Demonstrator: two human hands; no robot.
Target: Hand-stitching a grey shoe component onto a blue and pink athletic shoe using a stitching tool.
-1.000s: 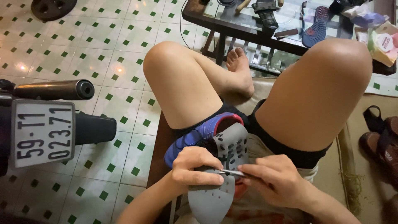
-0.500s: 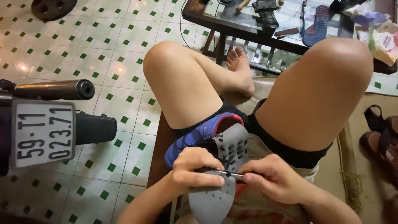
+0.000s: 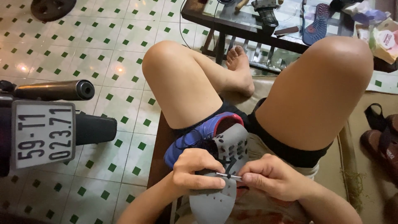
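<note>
A blue sports shoe (image 3: 195,139) with a red collar lies in my lap, its grey studded sole (image 3: 224,174) facing up. My left hand (image 3: 195,170) wraps around the sole's left edge and steadies it. Just to the right, my right hand (image 3: 273,176) pinches a thin metal needle (image 3: 227,176) that lies across the sole between the two hands. My bare knees rise on either side, and one foot (image 3: 240,68) rests ahead on the seat.
The rear of a motorbike with a white number plate (image 3: 41,135) and a dark exhaust pipe (image 3: 58,90) stands at the left over green-and-white floor tiles. A low glass table (image 3: 265,25) with tools and a blue insole (image 3: 317,23) is ahead. Sandals (image 3: 381,137) lie at the right.
Both hands have stayed on the sole. The right hand has shifted slightly with the needle; the shoe has not moved.
</note>
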